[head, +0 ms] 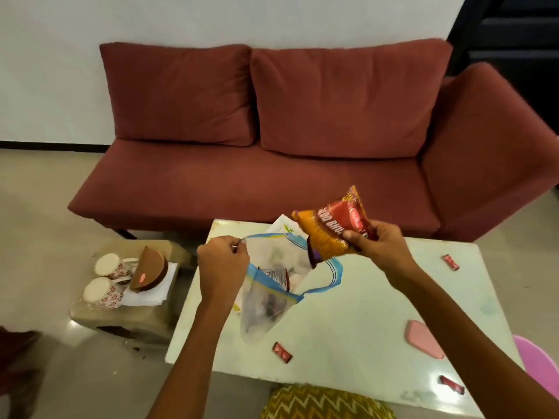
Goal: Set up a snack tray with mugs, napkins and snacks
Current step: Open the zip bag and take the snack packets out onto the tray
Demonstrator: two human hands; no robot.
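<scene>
Two mugs point(104, 281) lie tipped on the low stool point(90, 316) at far left, beside a brown packet point(150, 273) on white napkins point(148, 294). My left hand point(222, 264) pinches the rim of the clear zip bag point(272, 285) over the pale table point(363, 322). My right hand point(375, 246) grips the orange snack packet point(329, 229) (half above the bag's mouth). Small red sweets point(282, 352) dot the table nearer me.
</scene>
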